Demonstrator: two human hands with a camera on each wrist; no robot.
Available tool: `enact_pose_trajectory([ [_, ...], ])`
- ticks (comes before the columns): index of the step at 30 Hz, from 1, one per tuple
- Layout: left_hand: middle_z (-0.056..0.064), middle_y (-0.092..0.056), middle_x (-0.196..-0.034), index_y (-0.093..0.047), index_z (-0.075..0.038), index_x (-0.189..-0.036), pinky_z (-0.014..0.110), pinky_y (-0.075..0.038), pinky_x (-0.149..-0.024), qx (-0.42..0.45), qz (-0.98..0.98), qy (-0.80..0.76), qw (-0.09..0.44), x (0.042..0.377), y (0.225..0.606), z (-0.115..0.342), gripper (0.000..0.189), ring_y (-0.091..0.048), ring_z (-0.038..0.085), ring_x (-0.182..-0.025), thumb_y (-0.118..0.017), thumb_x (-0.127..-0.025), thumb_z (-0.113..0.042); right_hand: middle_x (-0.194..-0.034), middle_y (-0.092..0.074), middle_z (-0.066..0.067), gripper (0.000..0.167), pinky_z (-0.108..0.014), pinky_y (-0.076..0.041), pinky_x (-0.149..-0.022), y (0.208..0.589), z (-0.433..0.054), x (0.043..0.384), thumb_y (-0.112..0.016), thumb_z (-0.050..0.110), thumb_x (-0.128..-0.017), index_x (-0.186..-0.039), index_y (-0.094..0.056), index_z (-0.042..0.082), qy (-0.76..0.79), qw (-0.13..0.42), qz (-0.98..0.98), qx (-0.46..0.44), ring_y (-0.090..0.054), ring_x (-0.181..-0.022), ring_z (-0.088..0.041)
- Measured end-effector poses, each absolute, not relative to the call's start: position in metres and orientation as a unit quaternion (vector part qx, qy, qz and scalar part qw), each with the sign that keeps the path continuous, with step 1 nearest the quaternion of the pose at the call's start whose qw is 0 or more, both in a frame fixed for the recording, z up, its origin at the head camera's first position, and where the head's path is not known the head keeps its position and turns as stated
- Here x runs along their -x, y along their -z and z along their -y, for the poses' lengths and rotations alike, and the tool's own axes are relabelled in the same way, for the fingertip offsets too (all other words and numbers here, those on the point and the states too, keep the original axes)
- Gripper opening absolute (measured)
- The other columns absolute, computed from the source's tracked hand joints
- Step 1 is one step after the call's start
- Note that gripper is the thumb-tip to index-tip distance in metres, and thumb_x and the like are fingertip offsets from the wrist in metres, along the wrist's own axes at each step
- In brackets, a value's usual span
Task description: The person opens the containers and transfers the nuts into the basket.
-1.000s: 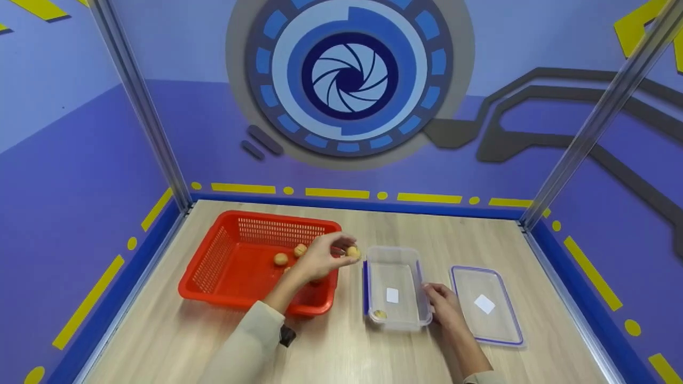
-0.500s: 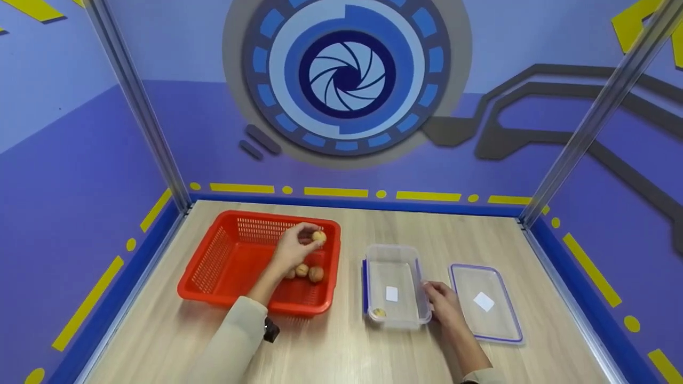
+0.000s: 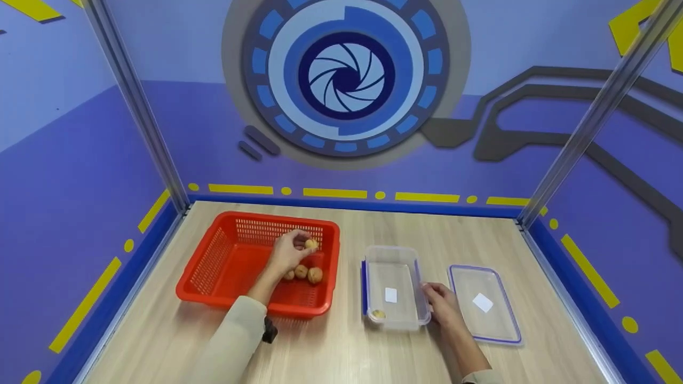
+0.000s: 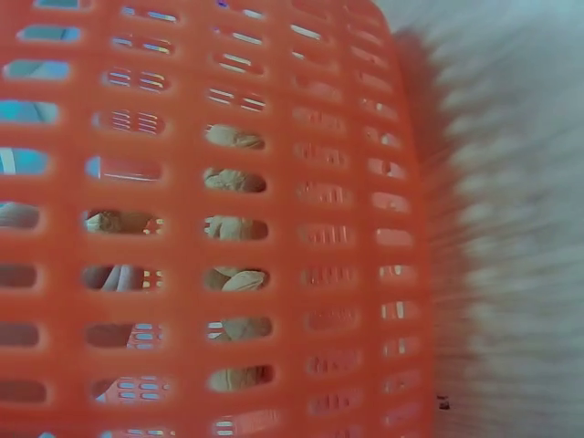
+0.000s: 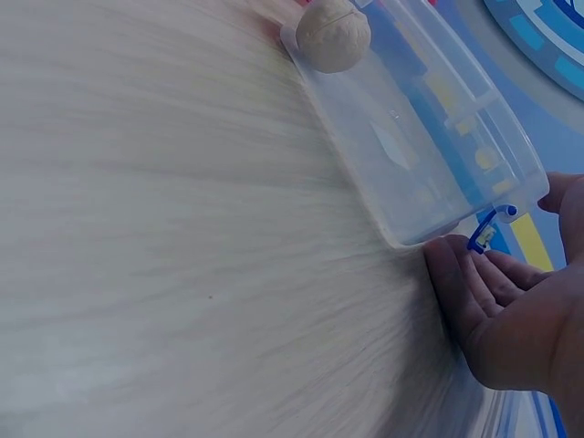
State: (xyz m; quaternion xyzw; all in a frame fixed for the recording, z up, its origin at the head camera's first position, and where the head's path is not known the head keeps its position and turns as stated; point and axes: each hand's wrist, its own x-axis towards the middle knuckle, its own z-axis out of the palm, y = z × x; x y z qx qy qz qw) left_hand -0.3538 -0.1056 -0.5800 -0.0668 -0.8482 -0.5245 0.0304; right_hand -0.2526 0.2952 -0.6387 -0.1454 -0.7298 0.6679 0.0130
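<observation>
Thumb and fingers of my left hand (image 3: 287, 256) pinch a walnut (image 3: 311, 244) over the red plastic basket (image 3: 229, 266). More walnuts (image 3: 315, 275) lie on the basket floor below that hand. The left wrist view is filled by the slotted basket wall (image 4: 274, 205), with walnuts partly showing through the slots. My right hand (image 3: 445, 308) holds the right side of a clear, lidless plastic box (image 3: 399, 269), thumb at the rim and fingers low by its side in the right wrist view. One walnut (image 5: 333, 35) sits inside the box, in its near-left corner.
A clear lid (image 3: 499, 320) with a purple-blue edge and a white label lies to the right of the box. The wooden table (image 3: 331, 352) is enclosed by printed blue-purple panels and metal posts (image 3: 576, 117).
My left hand, with a walnut between its fingers, has moved left from beside the box to over the basket, then slightly lower. The right hand and box stay in place.
</observation>
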Motion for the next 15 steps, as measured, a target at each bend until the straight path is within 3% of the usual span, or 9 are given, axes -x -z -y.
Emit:
enact_pose_trajectory([
  [15, 0.007, -0.07, -0.12, -0.067, -0.007, -0.132, 0.045, -0.057, -0.1, 0.059, 0.861, 0.505, -0.002, 0.3519, 0.5816, 0.1053, 0.036, -0.067, 0.025, -0.107, -0.078, -0.098, -0.012, -0.134, -0.058, -0.023, 0.05, -0.038, -0.055, -0.087, 0.6398, -0.2959, 0.2528, -0.063, 0.033, -0.108, -0.135, -0.056, -0.008, -0.66, 0.006, 0.738, 0.143, -0.056, -0.123, -0.037],
])
